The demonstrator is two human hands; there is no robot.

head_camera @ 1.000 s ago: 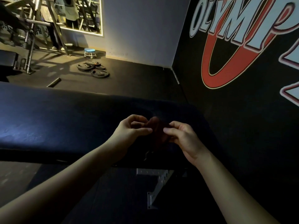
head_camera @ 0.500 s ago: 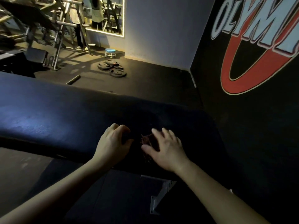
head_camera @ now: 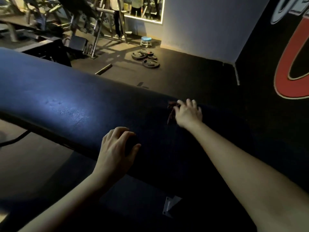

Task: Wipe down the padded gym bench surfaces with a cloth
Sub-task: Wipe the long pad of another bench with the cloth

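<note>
Cloth [head_camera: 171,113] sits pinned under my flattened right hand [head_camera: 188,113] for wiping the bench pad [head_camera: 70,101], while my curled, empty left hand [head_camera: 115,148] braces its edge.

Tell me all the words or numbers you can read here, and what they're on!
Black wall: big painted letters, cut off by the picture's edge; only part of a pale "O" shows, so no whole word can be read.
Red ring shape on that wall: a logo piece, no letters.
Weight plates on the floor: any markings too small and blurred to read.
Padded bench: no text visible.
</note>
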